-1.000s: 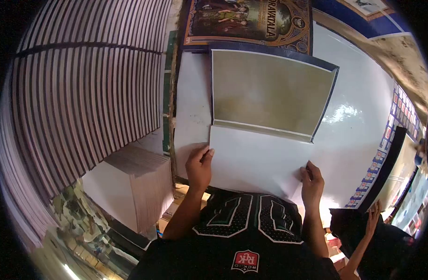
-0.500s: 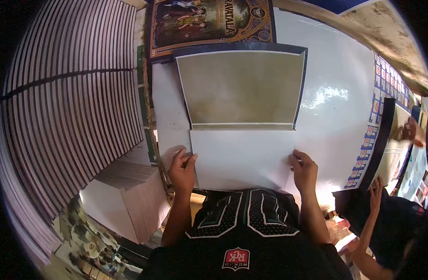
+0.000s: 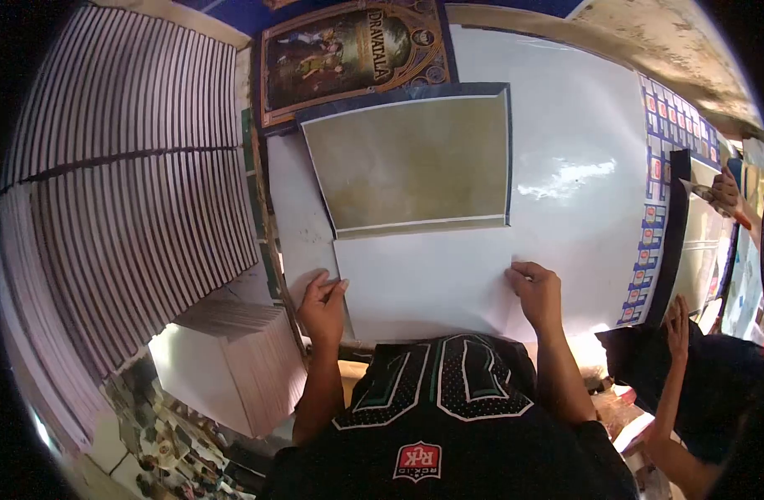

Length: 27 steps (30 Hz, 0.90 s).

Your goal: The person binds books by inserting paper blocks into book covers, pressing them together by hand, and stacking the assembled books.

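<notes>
A white sheet point(image 3: 423, 279) lies flat in front of me, its far edge along the near side of a grey-brown board panel point(image 3: 411, 162) with dark blue wrapped edges. My left hand point(image 3: 322, 310) is closed in a pinch at the sheet's left edge. At its right edge, my right hand point(image 3: 536, 290) pinches the sheet between thumb and fingers. The printed cover point(image 3: 357, 54) with the word "Dravatala" lies beyond the panel, partly under its far left corner.
Tall stacks of boards point(image 3: 140, 217) rise on the left, with a thick pile of pages point(image 3: 232, 358) below them. A glossy white tabletop point(image 3: 573, 225) extends right to blue-and-white printed strips point(image 3: 648, 225). Farther right, another person's hand point(image 3: 726, 190) holds a brush-like tool.
The view has shifted, so the printed cover shows more fully and the panel looks slightly turned. Both my hands stay at the sheet's edges. The other person's hand has moved with the tool.
</notes>
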{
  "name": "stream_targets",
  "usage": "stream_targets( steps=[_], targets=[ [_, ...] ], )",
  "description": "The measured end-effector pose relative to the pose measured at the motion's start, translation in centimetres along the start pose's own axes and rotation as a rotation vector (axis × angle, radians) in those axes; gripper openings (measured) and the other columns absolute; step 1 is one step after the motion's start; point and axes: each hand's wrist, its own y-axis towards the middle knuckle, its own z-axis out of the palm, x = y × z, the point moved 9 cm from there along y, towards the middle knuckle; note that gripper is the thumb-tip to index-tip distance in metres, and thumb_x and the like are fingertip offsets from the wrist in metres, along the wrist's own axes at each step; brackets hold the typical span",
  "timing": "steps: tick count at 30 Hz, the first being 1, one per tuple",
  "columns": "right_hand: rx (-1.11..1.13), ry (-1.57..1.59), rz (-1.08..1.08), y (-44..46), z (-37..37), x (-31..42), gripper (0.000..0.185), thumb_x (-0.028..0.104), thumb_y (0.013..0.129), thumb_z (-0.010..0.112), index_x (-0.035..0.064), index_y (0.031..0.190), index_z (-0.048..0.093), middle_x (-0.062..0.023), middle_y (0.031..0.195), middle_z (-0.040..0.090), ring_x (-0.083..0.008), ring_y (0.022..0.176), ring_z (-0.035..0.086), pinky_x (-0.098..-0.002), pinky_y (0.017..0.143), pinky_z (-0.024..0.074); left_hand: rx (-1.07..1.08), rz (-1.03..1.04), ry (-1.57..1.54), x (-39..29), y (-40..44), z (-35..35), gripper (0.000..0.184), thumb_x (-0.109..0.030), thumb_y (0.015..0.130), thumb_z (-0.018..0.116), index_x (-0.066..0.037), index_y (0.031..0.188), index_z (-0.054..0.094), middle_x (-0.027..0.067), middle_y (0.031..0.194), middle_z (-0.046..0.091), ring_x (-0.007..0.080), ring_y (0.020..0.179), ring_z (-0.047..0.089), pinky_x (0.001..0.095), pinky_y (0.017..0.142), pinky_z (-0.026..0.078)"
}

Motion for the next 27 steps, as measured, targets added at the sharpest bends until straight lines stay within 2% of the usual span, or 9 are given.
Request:
stream_targets(
  steps=[2, 6, 9, 12, 16, 18, 20, 22, 27],
  targets=[
    [0.056, -0.013, 0.041, -0.1, 0.1, 0.4, 0.023, 0.014, 0.085, 0.07, -0.0026, 0.1, 0.072, -0.0163, 0.081, 0.072, -0.0212, 0.071, 0.07, -0.0311, 0.069, 0.0542, 0.016, 0.01, -0.026, 0.7, 0.3, 0.1, 0.042, -0.011, 0.083, 0.076, 0.003, 0.119, 0.06, 0.0136, 0.094, 0.073, 0.0134, 0.086, 0.067, 0.0261, 0.079, 0.051],
    [0.006, 0.071, -0.028, 0.1, -0.1, -0.2, 0.023, 0.016, 0.084, 0.07, -0.002, 0.099, 0.072, -0.0173, 0.079, 0.072, -0.0216, 0.067, 0.069, -0.0315, 0.067, 0.0537, 0.042, 0.084, -0.019, 1.9, 0.9, 0.3, 0.04, -0.013, 0.084, 0.075, 0.003, 0.117, 0.06, 0.0128, 0.092, 0.072, 0.015, 0.082, 0.067, 0.0259, 0.077, 0.051],
    [0.032, -0.094, -0.124, 0.2, -0.3, 0.9, 0.026, 0.021, 0.081, 0.07, -0.0011, 0.096, 0.073, -0.0161, 0.075, 0.071, -0.0233, 0.067, 0.069, -0.033, 0.066, 0.0541, 0.051, 0.145, -0.047, 3.7, 2.1, 0.4, 0.039, -0.013, 0.085, 0.075, 0.003, 0.116, 0.059, 0.0129, 0.091, 0.072, 0.0163, 0.08, 0.067, 0.0271, 0.074, 0.053],
    [0.076, -0.031, -0.193, 0.8, -0.4, 0.6, 0.024, 0.022, 0.081, 0.07, 0.0002, 0.091, 0.074, -0.0156, 0.073, 0.07, -0.0251, 0.066, 0.069, -0.0336, 0.066, 0.0542, 0.077, 0.139, -0.049, 1.6, 1.4, 0.4, 0.039, -0.013, 0.085, 0.074, 0.004, 0.116, 0.059, 0.0137, 0.092, 0.071, 0.0172, 0.079, 0.066, 0.0285, 0.071, 0.054],
    [0.075, 0.101, -0.116, 1.3, -0.7, -0.3, 0.021, 0.022, 0.079, 0.071, 0.003, 0.087, 0.075, -0.0143, 0.073, 0.07, -0.0271, 0.068, 0.069, -0.0349, 0.069, 0.0546, 0.105, 0.12, -0.008, 0.8, 1.2, 0.6, 0.041, -0.013, 0.086, 0.074, 0.006, 0.118, 0.057, 0.015, 0.093, 0.07, 0.0172, 0.078, 0.066, 0.0288, 0.067, 0.055],
    [0.126, -0.058, -0.19, 1.9, -0.1, -0.4, 0.018, 0.019, 0.075, 0.073, 0.0056, 0.087, 0.076, -0.0132, 0.078, 0.072, -0.0288, 0.075, 0.07, -0.0362, 0.073, 0.0551, 0.142, 0.155, -0.002, 0.9, 1.3, 0.5, 0.043, -0.014, 0.086, 0.074, 0.006, 0.12, 0.055, 0.0151, 0.095, 0.07, 0.0163, 0.077, 0.065, 0.0284, 0.069, 0.055],
    [0.099, -0.058, -0.206, 1.6, -0.6, -0.2, 0.019, 0.017, 0.073, 0.075, 0.0062, 0.088, 0.076, -0.0129, 0.082, 0.072, -0.0293, 0.078, 0.07, -0.0368, 0.075, 0.0552, 0.156, 0.18, 0.104, 0.0, 1.2, 0.8, 0.044, -0.014, 0.087, 0.073, 0.006, 0.122, 0.055, 0.0148, 0.095, 0.07, 0.0162, 0.079, 0.066, 0.0284, 0.07, 0.056],
    [0.078, -0.062, -0.236, 1.3, -0.9, 0.2, 0.02, 0.016, 0.071, 0.076, 0.0067, 0.089, 0.076, -0.0127, 0.086, 0.073, -0.0299, 0.081, 0.07, -0.0375, 0.077, 0.0553, 0.179, 0.215, 0.027, 0.1, 1.2, 1.0, 0.045, -0.013, 0.087, 0.072, 0.006, 0.123, 0.054, 0.0137, 0.095, 0.07, 0.016, 0.079, 0.065, 0.0288, 0.07, 0.056],
    [0.023, -0.08, -0.264, 1.2, -1.1, -0.1, 0.033, 0.013, 0.068, 0.077, 0.0071, 0.1, 0.073, -0.0147, 0.093, 0.073, -0.0308, 0.085, 0.07, -0.0375, 0.078, 0.0557, 0.193, 0.239, -0.042, 1.2, 2.5, 1.1, 0.045, -0.013, 0.088, 0.071, 0.006, 0.125, 0.053, 0.0145, 0.095, 0.069, 0.0175, 0.081, 0.066, 0.0297, 0.071, 0.057]
  ],
)
